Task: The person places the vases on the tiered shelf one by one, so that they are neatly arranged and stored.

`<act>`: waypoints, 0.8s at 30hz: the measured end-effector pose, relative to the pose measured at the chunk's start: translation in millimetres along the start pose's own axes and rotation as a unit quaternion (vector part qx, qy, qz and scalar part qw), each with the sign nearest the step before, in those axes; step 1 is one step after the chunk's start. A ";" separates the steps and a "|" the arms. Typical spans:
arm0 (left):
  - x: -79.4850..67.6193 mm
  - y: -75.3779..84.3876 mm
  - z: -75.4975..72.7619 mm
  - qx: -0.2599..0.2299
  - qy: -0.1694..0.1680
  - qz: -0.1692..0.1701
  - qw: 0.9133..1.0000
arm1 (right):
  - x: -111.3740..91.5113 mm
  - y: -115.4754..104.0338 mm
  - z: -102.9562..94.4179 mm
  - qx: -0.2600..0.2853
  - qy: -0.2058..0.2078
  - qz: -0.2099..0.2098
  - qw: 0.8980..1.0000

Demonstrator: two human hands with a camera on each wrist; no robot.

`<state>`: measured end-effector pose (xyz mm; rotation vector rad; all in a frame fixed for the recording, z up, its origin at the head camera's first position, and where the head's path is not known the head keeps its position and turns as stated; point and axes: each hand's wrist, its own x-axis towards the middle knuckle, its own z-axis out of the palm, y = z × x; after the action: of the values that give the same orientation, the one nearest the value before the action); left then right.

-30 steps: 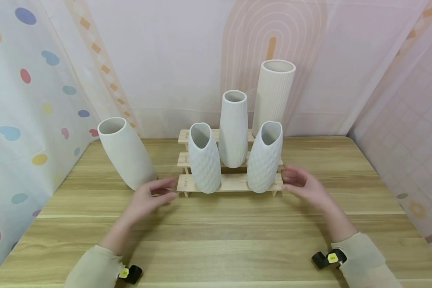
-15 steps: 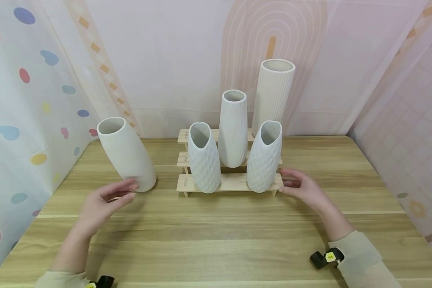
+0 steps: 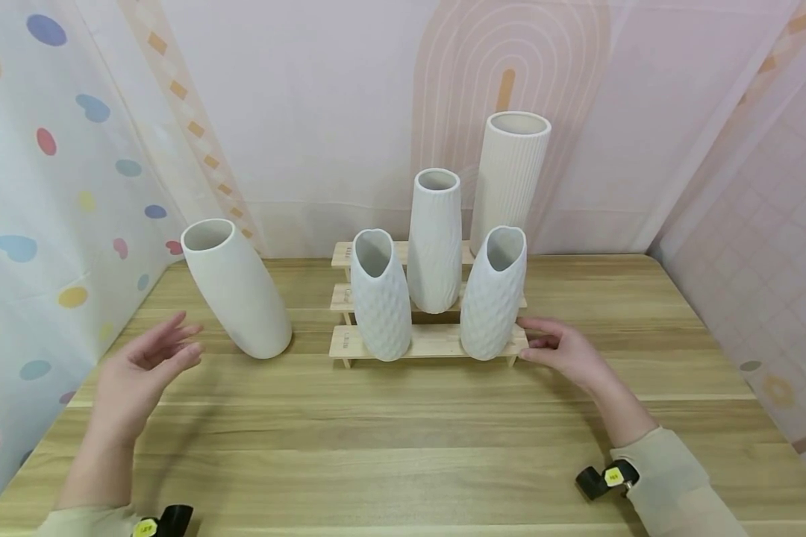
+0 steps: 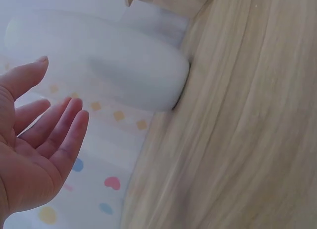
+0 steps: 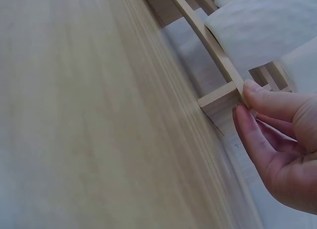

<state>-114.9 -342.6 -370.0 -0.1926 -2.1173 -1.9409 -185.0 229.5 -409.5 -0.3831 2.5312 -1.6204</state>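
Observation:
My left hand (image 3: pixel 137 373) is raised to the left of a smooth white vase (image 3: pixel 242 298), apart from it, with loose fingers and nothing in them. The same smooth vase (image 4: pixel 114 60) stands on the table in the left wrist view, beyond my fingertips. At the right end of a three-step wooden stand (image 3: pixel 436 341), my right hand (image 3: pixel 571 358) pinches the lowest board. In the right wrist view, the thumb (image 5: pixel 277 102) lies at the board's end with fingers below. Two dimpled white vases (image 3: pixel 384 313) (image 3: pixel 492 313) stand on the bottom step.
A tall white vase (image 3: pixel 435 246) stands on the middle step, and a ribbed vase (image 3: pixel 513 171) on the top one at the right. The wood-grain table (image 3: pixel 403 447) meets a patterned curtain (image 3: pixel 309 112) at the back; a dotted curtain (image 3: pixel 54 186) hangs at the left.
My left hand has moved left, from beside the stand's left end, past the front of the smooth vase to its left side. My right hand has closed in slightly on the stand's right end.

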 end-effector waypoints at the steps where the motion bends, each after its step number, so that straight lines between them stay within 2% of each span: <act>1: 1.8 -0.9 0.4 0.009 0.002 -0.007 1.000 | 0.1 0.1 0.2 -0.006 -0.002 -0.002 1.000; 4: 8.6 -3.4 3.7 0.077 0.003 -0.025 0.997 | 0.6 0.8 0.0 -0.016 0.000 -0.004 1.000; 7: 16.9 -5.7 10.3 0.164 -0.007 -0.025 0.986 | 0.8 0.7 -0.4 -0.026 -0.001 -0.011 1.000; 10: 25.6 -7.5 18.7 0.197 -0.016 -0.015 0.980 | 0.5 -0.5 -0.6 -0.028 0.000 -0.016 0.999; 16: 39.7 -9.0 33.7 0.166 -0.018 -0.008 0.986 | -0.7 -2.6 -0.3 -0.024 -0.002 -0.020 1.000; 20: 44.8 -13.1 40.7 0.155 0.005 -0.005 0.988 | -0.5 -1.6 -0.3 -0.020 -0.003 -0.024 1.000; 24: 47.4 -18.1 45.6 0.162 0.030 0.001 0.986 | 0.3 0.6 -0.1 -0.024 -0.003 -0.030 0.999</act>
<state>-169.8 -302.9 -377.4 -0.0702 -2.3489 -1.5497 -185.5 229.7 -410.0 -0.4724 2.5817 -1.5797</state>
